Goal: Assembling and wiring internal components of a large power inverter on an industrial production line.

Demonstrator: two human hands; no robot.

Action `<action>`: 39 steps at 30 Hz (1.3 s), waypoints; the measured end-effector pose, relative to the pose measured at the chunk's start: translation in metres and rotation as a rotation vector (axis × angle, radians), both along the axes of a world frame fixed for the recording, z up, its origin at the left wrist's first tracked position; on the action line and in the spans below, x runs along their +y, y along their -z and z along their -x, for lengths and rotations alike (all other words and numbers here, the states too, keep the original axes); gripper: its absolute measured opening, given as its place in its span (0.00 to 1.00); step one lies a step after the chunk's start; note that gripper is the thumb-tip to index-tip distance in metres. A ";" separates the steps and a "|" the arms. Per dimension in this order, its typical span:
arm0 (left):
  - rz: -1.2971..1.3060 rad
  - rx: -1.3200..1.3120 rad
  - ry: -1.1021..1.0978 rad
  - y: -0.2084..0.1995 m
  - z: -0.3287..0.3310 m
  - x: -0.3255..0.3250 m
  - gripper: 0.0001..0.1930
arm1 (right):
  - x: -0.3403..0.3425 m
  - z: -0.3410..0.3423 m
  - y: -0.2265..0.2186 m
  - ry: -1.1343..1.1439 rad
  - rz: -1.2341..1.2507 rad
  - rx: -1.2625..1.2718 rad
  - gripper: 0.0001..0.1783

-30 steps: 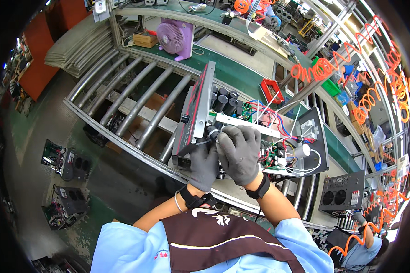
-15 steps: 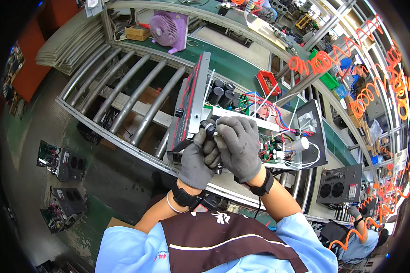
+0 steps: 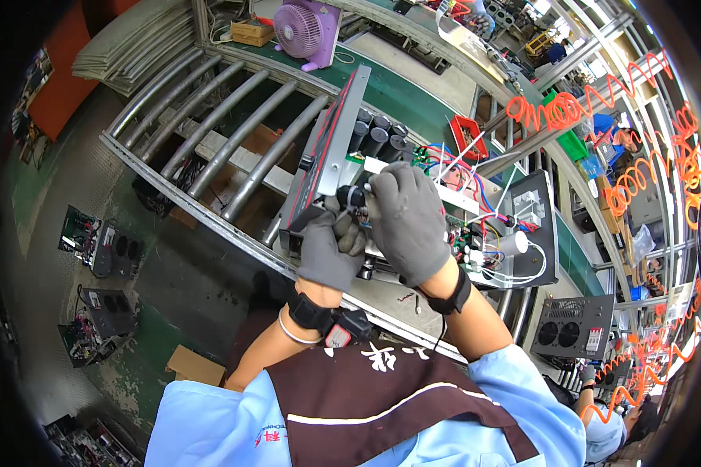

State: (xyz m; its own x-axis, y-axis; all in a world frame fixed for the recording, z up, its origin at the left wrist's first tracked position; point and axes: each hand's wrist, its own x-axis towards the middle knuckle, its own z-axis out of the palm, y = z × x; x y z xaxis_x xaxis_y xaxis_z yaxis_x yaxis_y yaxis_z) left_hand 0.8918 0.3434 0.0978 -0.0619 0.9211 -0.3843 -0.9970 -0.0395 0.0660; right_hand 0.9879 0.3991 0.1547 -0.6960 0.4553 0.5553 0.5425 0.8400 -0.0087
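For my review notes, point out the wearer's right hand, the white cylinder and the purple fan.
Right hand (image 3: 407,222): head view, on its gloved back.
White cylinder (image 3: 513,244): head view, middle of its body.
Purple fan (image 3: 298,32): head view, on its round grille.

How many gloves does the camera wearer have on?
2, both gray: one on the left hand, just below the black round part in the picture; one on the right hand, to that part's right. Some fingertips are hidden.
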 end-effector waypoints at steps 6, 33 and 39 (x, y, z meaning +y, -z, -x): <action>0.116 0.118 -0.112 0.012 0.000 0.005 0.09 | 0.003 0.009 -0.003 0.009 -0.098 -0.041 0.08; 0.392 1.479 -0.119 0.039 -0.004 0.022 0.16 | 0.013 -0.019 -0.026 -0.090 1.013 0.992 0.06; 0.340 1.348 -0.233 0.037 -0.009 0.026 0.15 | 0.016 -0.033 -0.024 -0.066 1.199 1.087 0.07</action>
State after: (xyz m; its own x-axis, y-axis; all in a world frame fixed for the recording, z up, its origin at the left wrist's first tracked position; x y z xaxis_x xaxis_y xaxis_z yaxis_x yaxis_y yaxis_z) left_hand 0.9003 0.3698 0.0603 -0.6917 0.7142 -0.1072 -0.1348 0.0181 0.9907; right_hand 1.0207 0.4148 0.1786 -0.2676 0.9535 0.1386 -0.1920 0.0882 -0.9774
